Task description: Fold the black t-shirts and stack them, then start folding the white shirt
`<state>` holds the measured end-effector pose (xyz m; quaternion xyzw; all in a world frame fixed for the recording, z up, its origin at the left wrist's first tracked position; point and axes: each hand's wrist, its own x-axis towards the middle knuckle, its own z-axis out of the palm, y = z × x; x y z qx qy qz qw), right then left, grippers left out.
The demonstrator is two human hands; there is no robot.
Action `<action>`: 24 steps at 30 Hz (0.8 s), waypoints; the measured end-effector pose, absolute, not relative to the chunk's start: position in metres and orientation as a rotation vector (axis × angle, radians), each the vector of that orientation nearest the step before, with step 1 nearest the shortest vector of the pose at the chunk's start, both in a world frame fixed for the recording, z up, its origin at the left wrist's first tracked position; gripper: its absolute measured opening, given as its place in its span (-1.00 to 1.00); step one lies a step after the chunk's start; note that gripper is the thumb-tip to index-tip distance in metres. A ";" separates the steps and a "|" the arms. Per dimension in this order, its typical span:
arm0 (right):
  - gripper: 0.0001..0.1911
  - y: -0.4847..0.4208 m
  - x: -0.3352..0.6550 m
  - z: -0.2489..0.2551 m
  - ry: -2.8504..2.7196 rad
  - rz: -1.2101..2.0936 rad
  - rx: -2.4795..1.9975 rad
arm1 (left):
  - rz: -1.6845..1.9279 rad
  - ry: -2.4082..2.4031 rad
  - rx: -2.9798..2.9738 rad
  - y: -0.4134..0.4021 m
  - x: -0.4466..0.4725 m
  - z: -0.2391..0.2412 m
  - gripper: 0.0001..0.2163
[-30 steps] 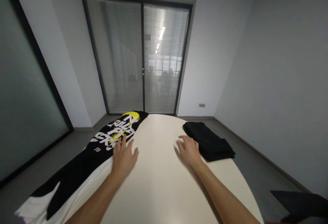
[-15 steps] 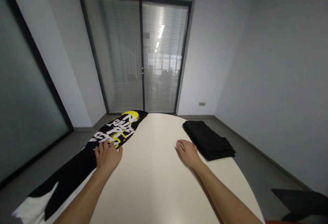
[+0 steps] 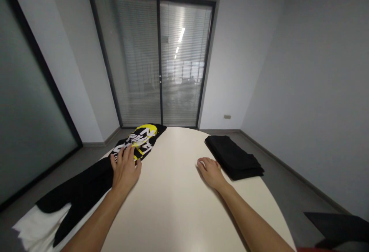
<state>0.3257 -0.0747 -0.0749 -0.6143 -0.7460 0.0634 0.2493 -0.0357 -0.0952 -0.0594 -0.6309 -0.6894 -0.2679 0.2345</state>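
A black garment (image 3: 92,179) with a white and yellow print stretches along the table's left side, its white part hanging at the near left. My left hand (image 3: 126,167) lies on its printed area, fingers spread, palm down. The cloth is bunched a little ahead of the fingertips. On the bare tabletop my right hand (image 3: 211,172) rests palm down with the fingers loosely stretched, holding nothing. Just right of it sits a neatly folded black cloth (image 3: 235,158) in a flat stack, close to my fingers.
The pale table (image 3: 175,190) has a rounded edge. Beyond it stands a dark-framed glass partition with blinds (image 3: 184,67). A dark object, partly cut off, shows at the lower right (image 3: 340,225). Grey walls enclose the room.
My left hand has slid forward and slightly right over the garment, wrinkling the print and drawing the black and white part along. My right hand has barely moved.
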 end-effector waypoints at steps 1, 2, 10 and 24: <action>-0.63 -0.074 0.325 -0.076 -2.034 0.167 -1.674 | -0.752 -1.821 -1.809 -0.097 -0.031 -0.059 -0.52; -0.63 -0.074 0.325 -0.076 -2.040 0.161 -1.675 | -0.751 -1.753 -1.899 -0.098 -0.025 -0.059 -0.53; -0.66 -0.077 0.322 -0.077 -2.104 0.097 -1.698 | -0.655 -1.699 -2.240 -0.110 -0.002 -0.063 -0.69; -0.67 -0.082 0.319 -0.071 -2.133 0.098 -1.741 | -0.742 -2.352 -1.782 -0.090 -0.036 -0.068 -0.60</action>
